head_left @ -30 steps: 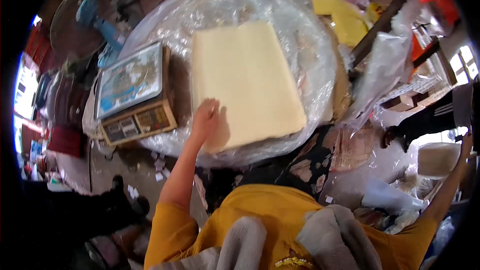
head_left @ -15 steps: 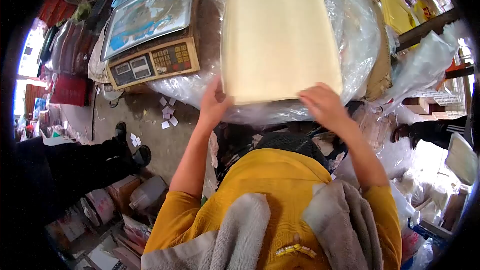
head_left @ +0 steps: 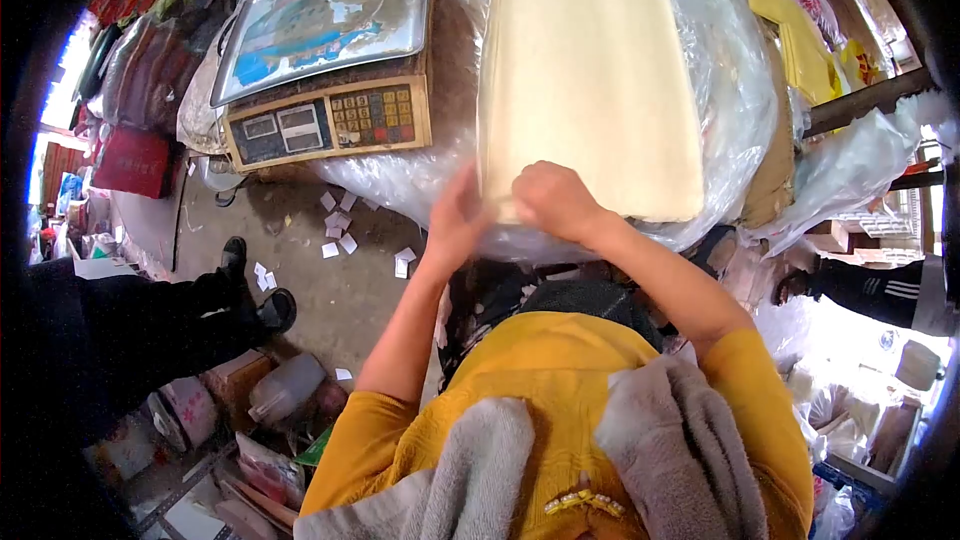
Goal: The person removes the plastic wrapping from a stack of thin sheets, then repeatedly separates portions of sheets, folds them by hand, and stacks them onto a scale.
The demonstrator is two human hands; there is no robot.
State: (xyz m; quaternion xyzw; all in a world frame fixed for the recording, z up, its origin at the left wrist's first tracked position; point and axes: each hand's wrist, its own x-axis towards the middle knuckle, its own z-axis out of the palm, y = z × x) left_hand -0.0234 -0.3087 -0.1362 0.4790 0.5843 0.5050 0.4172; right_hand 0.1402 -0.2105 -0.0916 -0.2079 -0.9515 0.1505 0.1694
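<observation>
A cream rectangular stack of thin sheets [head_left: 595, 90] lies on clear plastic wrapping [head_left: 740, 120]. At the stack's near left corner is my left hand [head_left: 460, 220], blurred by motion, so its fingers are hard to make out. My right hand [head_left: 553, 200] rests on the near edge just to the right of it, its fingers curled together; what they pinch, if anything, is hidden. Left of the stack stands a scale [head_left: 330, 50] with a metal tray and a keypad.
One person's dark-clothed legs [head_left: 200, 315] are at the left. Another person's dark sleeve [head_left: 870, 290] shows at the right. Paper scraps [head_left: 340, 225] lie on the floor. Yellow sheets [head_left: 800, 50] sit at the upper right, and a red bag [head_left: 135, 162] at the left.
My right hand has come in from the far right and moved left along the near edge, curling its fingers. My left hand has shifted to the near left corner. The view has tilted down.
</observation>
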